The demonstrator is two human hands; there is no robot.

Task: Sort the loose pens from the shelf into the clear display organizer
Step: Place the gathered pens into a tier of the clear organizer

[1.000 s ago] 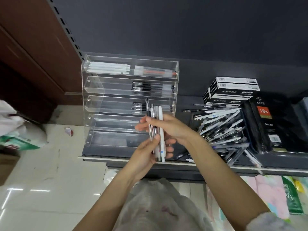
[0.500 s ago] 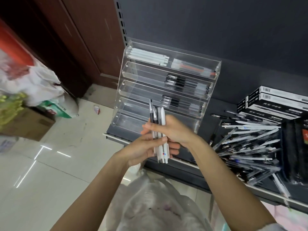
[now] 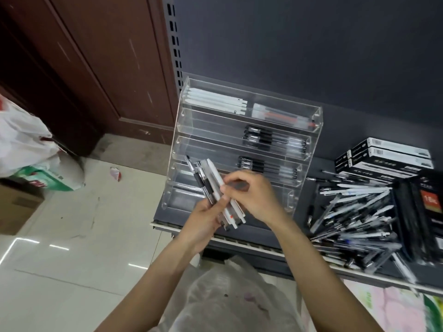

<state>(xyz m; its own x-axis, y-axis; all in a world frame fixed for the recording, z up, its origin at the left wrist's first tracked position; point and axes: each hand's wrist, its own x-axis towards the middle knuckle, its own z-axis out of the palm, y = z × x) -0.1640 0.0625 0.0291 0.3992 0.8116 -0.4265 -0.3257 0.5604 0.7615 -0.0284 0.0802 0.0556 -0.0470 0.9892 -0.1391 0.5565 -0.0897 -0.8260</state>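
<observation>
A clear tiered organizer point(image 3: 182, 130) stands on the dark shelf point(image 3: 239, 240). Its top tier holds white pens at left and clear pens with red at right; the two tiers below hold black pens at right. In front of its lower tiers, my left hand point(image 3: 203, 219) grips a bundle of white and black pens point(image 3: 211, 183), tilted with the tops to the upper left. My right hand point(image 3: 254, 197) pinches the bundle from the right. A heap of loose pens point(image 3: 354, 216) lies on the shelf to the right.
Black-and-white boxes point(image 3: 386, 156) and black packets with an orange label point(image 3: 429, 212) sit at the shelf's right. On the tiled floor to the left are plastic bags point(image 3: 26, 144) and a cardboard box point(image 3: 16, 209). A brown wooden door point(image 3: 96, 68) stands behind.
The view has swung left, so the organizer and shelf now sit further right. The pen bundle has tilted from upright to leaning left. Both hands still hold it.
</observation>
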